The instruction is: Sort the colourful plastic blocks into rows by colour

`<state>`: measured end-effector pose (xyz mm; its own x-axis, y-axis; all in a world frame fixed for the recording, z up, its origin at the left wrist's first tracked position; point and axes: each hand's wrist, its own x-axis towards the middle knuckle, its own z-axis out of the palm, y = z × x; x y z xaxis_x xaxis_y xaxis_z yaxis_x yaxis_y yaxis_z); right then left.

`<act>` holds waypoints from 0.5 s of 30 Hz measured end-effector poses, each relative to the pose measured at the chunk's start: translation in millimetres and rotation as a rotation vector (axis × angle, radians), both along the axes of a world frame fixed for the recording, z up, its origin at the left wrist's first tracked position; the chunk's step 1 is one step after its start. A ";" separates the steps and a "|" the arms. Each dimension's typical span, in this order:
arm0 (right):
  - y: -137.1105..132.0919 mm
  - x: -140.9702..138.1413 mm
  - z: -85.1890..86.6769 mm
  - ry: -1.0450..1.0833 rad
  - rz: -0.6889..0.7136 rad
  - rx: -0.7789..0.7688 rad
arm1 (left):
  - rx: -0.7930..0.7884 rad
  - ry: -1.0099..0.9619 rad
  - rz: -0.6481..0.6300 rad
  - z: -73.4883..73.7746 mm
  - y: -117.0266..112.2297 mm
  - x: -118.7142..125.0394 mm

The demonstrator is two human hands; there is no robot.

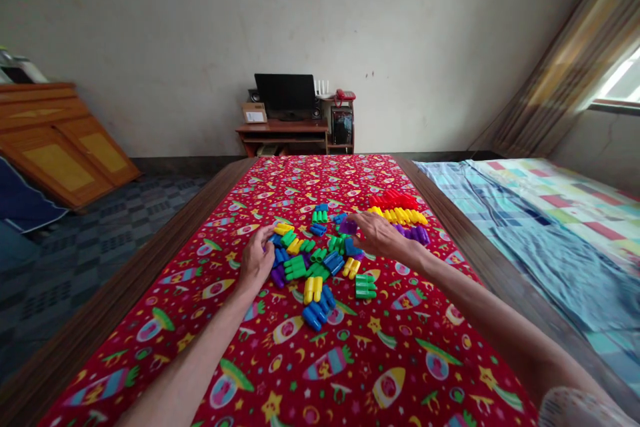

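A loose pile of plastic building blocks in green, blue, yellow and purple lies on the red patterned tablecloth [330, 360]. My right hand [377, 233] reaches over the pile's right side, its fingers closed on a purple block [349, 225]. At the left edge of the pile is my left hand [257, 255], fingers loosely bent and apart, touching or nearly touching the blocks there. Close to it are a yellow block [283, 229] and a green block [295, 267]. Right of the pile, blocks lie grouped by colour: red blocks [393, 199], yellow blocks [405, 216] and purple blocks [416, 234].
A green block [365, 287] and a blue block [315, 315] lie on the near side of the pile. Beyond the table, a desk [283, 127] holds a monitor [285, 95]. A bed [540, 247] stands on the right and a wooden cabinet [60, 140] on the left.
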<state>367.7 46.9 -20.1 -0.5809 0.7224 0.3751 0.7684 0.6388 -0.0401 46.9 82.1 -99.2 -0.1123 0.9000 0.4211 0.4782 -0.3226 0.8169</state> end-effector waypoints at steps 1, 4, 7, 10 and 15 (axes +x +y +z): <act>-4.3 15.6 -0.5 -0.025 -0.005 -0.005 | 0.002 -0.001 -0.002 -0.6 0.7 -0.2; -11.8 52.4 -0.3 -0.085 -0.034 -0.041 | 0.006 0.002 -0.013 -0.5 0.9 -0.8; -11.5 70.1 2.7 -0.130 -0.006 -0.090 | 0.008 0.000 -0.015 0.6 -0.2 -0.8; -8.9 74.8 5.9 -0.162 0.049 -0.123 | 0.016 -0.004 -0.010 1.3 -0.8 -0.1; -8.9 78.1 5.6 -0.151 0.066 -0.043 | 0.020 0.005 -0.003 2.0 -1.2 1.1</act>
